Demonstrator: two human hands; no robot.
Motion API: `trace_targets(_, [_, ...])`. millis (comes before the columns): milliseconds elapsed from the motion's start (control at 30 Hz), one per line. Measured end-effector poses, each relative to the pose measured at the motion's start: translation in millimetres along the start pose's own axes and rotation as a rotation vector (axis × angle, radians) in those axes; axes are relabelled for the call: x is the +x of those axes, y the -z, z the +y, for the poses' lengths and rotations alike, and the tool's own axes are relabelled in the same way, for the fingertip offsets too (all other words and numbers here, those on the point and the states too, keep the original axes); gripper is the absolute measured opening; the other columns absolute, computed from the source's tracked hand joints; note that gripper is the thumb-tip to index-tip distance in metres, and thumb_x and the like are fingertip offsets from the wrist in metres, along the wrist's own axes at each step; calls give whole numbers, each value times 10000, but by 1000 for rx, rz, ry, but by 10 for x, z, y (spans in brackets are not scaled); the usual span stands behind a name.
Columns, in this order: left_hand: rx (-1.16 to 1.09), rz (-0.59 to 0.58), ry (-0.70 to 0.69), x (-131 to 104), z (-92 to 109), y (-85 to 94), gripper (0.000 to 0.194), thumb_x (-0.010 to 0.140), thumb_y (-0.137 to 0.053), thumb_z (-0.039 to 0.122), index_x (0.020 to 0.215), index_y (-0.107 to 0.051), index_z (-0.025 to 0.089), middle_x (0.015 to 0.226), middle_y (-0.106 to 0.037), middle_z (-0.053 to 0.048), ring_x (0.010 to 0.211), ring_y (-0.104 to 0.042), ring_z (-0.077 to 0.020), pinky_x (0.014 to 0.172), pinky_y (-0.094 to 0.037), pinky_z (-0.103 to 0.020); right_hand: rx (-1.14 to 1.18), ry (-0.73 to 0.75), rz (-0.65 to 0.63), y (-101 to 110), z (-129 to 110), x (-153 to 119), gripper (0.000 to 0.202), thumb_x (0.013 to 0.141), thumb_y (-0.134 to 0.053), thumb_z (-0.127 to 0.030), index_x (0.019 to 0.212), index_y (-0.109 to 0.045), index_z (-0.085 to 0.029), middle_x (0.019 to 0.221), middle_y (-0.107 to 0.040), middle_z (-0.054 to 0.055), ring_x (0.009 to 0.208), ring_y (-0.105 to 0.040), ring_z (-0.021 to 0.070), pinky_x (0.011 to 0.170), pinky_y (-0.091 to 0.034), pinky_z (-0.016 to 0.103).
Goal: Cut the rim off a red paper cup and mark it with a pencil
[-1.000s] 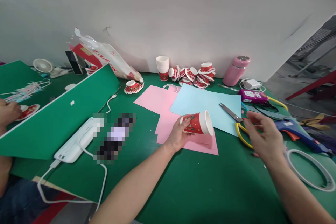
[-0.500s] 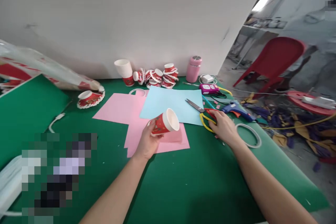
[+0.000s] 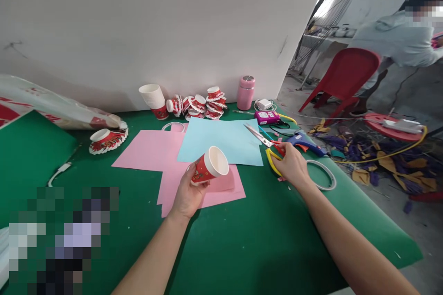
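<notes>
My left hand is wrapped round a red paper cup, tilted so its white open mouth faces right and up. Beneath the cup lie sheets of pink paper and a light blue sheet. At the right, my right hand has its fingers closed on the handles of a pair of scissors with red and yellow grips. The blades point up and left over the blue sheet's edge. A blue glue gun and a white roll of tape are close beside this hand.
Along the white board stand stacked paper cups, several cut cups and a pink flask. Another cut cup lies left. A purple box sits right. Beyond are a red chair and a person.
My right hand has taken hold of the scissors' handles and the blades have tilted slightly. The cup stays in my left hand. The whole view has swung a little to the right.
</notes>
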State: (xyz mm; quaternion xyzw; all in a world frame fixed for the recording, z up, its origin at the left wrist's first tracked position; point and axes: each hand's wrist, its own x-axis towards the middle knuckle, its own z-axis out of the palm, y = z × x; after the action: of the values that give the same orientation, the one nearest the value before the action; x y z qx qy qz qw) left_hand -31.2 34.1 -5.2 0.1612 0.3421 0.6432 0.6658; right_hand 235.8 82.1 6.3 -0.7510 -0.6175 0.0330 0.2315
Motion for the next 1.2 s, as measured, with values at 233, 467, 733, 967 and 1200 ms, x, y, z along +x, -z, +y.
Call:
trace_targets(233, [-9, -2, 5, 2, -18, 13, 197, 695, -669, 320, 824, -672, 172, 780, -630, -22, 667, -557, -120, 545, -454, -219, 511, 19, -15, 110, -135, -142, 370, 697, -553, -551, 694, -460, -193, 642, -501, 9, 548, -433, 139, 495, -314, 253])
trace_targets(467, [77, 7, 10, -16, -17, 9, 304, 700, -668, 376, 931, -652, 180, 878, -648, -33, 746, -579, -135, 594, -469, -225, 1087, 150, -411, -25, -546, -382, 400, 768, -516, -573, 706, -421, -190, 600, -364, -48, 499, -297, 80, 471, -254, 228])
trace_targets(733, [318, 6, -136, -36, -31, -4, 423, 668, -685, 417, 1007, -586, 185, 950, -646, -52, 829, -609, -190, 675, -488, -289, 1358, 233, -696, 34, -967, -637, 523, 663, -590, -667, 752, -383, -196, 728, -398, -22, 612, -347, 96, 549, -305, 232])
trace_targets(967, [594, 61, -309, -42, -14, 58, 499, 647, -698, 404, 1077, -571, 186, 973, -642, -64, 861, -610, -211, 762, -479, -320, 1335, 215, -736, 58, -928, -694, 513, 653, -617, -655, 788, -429, -197, 737, -386, -29, 585, -322, 84, 532, -320, 225])
trace_targets(1200, [644, 85, -331, -78, -7, 18, 496, 651, -674, 438, 1064, -567, 184, 948, -648, -67, 840, -620, -220, 733, -496, -335, 1335, 264, -682, -53, -835, -615, 620, 613, -625, -676, 1001, -520, -203, 821, -483, 18, 670, -438, 133, 611, -394, 265])
